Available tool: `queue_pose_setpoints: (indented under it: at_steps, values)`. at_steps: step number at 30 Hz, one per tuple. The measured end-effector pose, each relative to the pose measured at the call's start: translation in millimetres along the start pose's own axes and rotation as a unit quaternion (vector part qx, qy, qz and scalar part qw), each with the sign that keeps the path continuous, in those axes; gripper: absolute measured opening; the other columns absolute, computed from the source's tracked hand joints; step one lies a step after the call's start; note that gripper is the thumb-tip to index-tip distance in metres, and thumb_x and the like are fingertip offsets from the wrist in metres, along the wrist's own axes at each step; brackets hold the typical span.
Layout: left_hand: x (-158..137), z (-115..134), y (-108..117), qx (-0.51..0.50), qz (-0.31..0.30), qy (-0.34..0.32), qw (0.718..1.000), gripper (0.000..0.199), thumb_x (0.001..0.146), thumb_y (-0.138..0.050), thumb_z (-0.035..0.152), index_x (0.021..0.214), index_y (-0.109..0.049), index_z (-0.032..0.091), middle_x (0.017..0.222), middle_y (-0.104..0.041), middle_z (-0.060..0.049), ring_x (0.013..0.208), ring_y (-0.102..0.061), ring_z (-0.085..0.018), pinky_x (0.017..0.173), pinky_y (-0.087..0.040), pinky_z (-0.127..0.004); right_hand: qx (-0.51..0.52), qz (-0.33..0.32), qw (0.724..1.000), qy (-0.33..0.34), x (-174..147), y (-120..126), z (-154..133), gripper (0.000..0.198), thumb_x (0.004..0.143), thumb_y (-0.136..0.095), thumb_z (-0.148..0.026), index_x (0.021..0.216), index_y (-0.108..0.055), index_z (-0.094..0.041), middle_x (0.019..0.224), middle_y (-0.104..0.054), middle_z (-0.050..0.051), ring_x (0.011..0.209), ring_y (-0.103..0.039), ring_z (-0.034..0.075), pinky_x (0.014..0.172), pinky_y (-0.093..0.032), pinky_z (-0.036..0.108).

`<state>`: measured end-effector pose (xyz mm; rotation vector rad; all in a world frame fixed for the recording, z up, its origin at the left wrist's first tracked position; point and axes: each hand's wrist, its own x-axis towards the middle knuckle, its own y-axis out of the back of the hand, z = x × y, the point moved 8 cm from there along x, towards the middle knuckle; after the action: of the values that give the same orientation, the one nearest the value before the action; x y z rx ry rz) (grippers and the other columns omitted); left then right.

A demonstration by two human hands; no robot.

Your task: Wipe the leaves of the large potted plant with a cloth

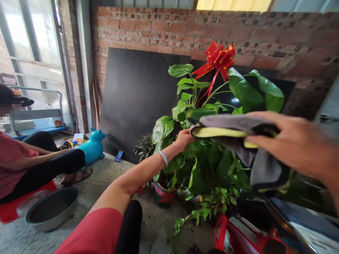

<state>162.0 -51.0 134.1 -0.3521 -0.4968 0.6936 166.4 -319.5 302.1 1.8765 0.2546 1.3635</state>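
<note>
- The right hand (293,143) holds the grey and yellow cloth (225,121), which is pinched between its thumb and fingers.
- The cloth is in front of the plant (197,173), among its upper leaves.
- The left hand (183,140) reaches into the leaves, at the left end of the cloth; its fingers are partly hidden, so I cannot tell whether they pinch something.
- A red bow (218,58) is above the leaves.

The cleaning cloth (222,132) is showing grey on one face, yellow on the other and black along its edging. The plant's broad leaves (245,91) are showing green, the ribbon bow (218,58) is gleaming red with gold edging, and the cow-shaped toy (94,145) is showing turquoise.
</note>
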Motion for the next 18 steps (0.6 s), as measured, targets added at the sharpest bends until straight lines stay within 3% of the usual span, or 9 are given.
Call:
queue_pose_setpoints:
  at_steps: [2,4,7,10,12,14,17,18]
  values:
    - [-3.4,2.8,-3.3,0.013,-0.014,0.000,1.000,0.044,0.065,-0.068,-0.003,0.105,-0.078,0.012,0.061,-0.060,0.003,0.065,-0.059,-0.012,0.083,-0.054,-0.032,0.014,0.098,0.995,-0.009,5.4,24.3,-2.7,0.061,0.070,-0.083,-0.027,0.129,-0.071,-0.024,0.113,-0.076,0.009,0.102,-0.069,0.029,0.090,-0.049,0.045]
    - [-5.9,6.1,-9.9,0.015,-0.033,0.004,0.999,0.052,0.066,-0.066,-0.003,0.114,-0.076,0.012,0.062,-0.060,0.004,0.064,-0.058,-0.011,0.086,-0.055,-0.033,0.016,0.125,0.992,-0.001,10.9,16.6,-12.0,0.063,0.074,-0.078,-0.027,0.135,-0.066,-0.019,0.121,-0.074,0.013,0.106,-0.069,0.030,0.095,-0.049,0.048]
    - [-13.9,6.9,-5.2,0.023,-0.036,0.003,0.999,0.050,0.067,-0.064,-0.003,0.114,-0.075,0.012,0.069,-0.066,0.002,0.067,-0.061,-0.011,0.087,-0.055,-0.032,0.009,0.000,1.000,0.015,-5.8,-46.8,-19.1,0.061,0.076,-0.071,-0.024,0.136,-0.065,-0.016,0.117,-0.075,0.016,0.102,-0.071,0.034,0.092,-0.051,0.049]
    - [-39.8,-8.1,35.2,0.053,-0.004,-0.004,0.999,0.040,0.068,-0.065,-0.001,0.104,-0.076,0.012,0.081,-0.072,-0.001,0.073,-0.063,-0.012,0.084,-0.054,-0.028,0.100,-0.121,0.988,-0.005,-74.4,-102.1,-1.3,0.059,0.072,-0.066,-0.029,0.131,-0.069,-0.024,0.108,-0.078,0.010,0.099,-0.073,0.036,0.090,-0.055,0.050]
    - [-70.8,-34.8,80.1,0.093,0.038,0.020,0.995,0.035,0.066,-0.067,0.000,0.097,-0.076,0.013,0.080,-0.072,-0.002,0.071,-0.063,-0.012,0.077,-0.053,-0.025,0.202,-0.147,0.966,-0.063,-134.8,-119.2,23.5,0.058,0.071,-0.065,-0.038,0.129,-0.070,-0.031,0.111,-0.078,0.006,0.101,-0.073,0.035,0.092,-0.057,0.049]
    - [-108.8,-77.8,127.4,0.124,0.077,0.094,0.985,0.022,0.066,-0.070,0.004,0.086,-0.075,0.013,0.078,-0.070,-0.003,0.068,-0.061,-0.013,0.070,-0.051,-0.025,0.277,-0.179,0.931,-0.155,-196.5,-136.1,50.0,0.055,0.069,-0.068,-0.050,0.122,-0.073,-0.039,0.113,-0.078,0.003,0.104,-0.074,0.035,0.091,-0.060,0.046]
    - [-164.3,-159.8,176.8,0.149,0.098,0.278,0.944,0.017,0.061,-0.075,0.007,0.076,-0.071,0.013,0.078,-0.071,-0.007,0.066,-0.063,-0.016,0.066,-0.051,-0.029,0.334,-0.227,0.871,-0.279,-270.7,-167.3,69.8,0.062,0.060,-0.073,-0.056,0.117,-0.076,-0.031,0.117,-0.078,0.005,0.112,-0.072,0.035,0.099,-0.057,0.044]
    - [-174.4,-179.2,186.9,0.154,0.116,0.291,0.937,0.018,0.060,-0.076,0.007,0.076,-0.071,0.014,0.078,-0.071,-0.007,0.067,-0.063,-0.017,0.066,-0.051,-0.029,0.343,-0.238,0.854,-0.310,-287.6,-178.0,70.9,0.065,0.058,-0.074,-0.056,0.117,-0.076,-0.028,0.118,-0.078,0.007,0.114,-0.071,0.035,0.101,-0.056,0.044]
